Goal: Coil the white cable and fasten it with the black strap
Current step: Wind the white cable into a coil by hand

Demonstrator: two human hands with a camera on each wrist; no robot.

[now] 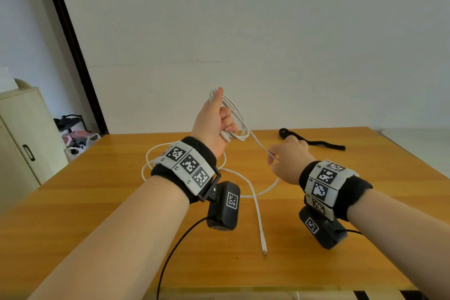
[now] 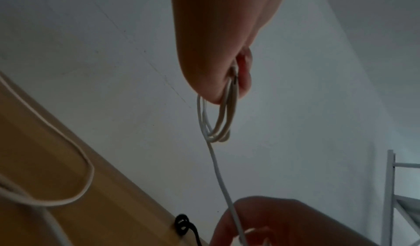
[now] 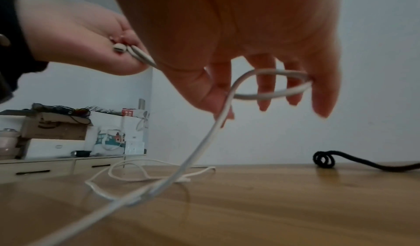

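White cable (image 1: 235, 117) loops hang upright (left hand (image 1: 211, 124) grip).

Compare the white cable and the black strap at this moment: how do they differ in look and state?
The thin white cable is partly gathered into loops in the left hand, with a strand running through the right hand; the dark black strap is held by neither hand. The cable is partly lifted, its remainder trailing across the wooden table; the strap lies wholly on the table, curled at one end. Both are flexible.
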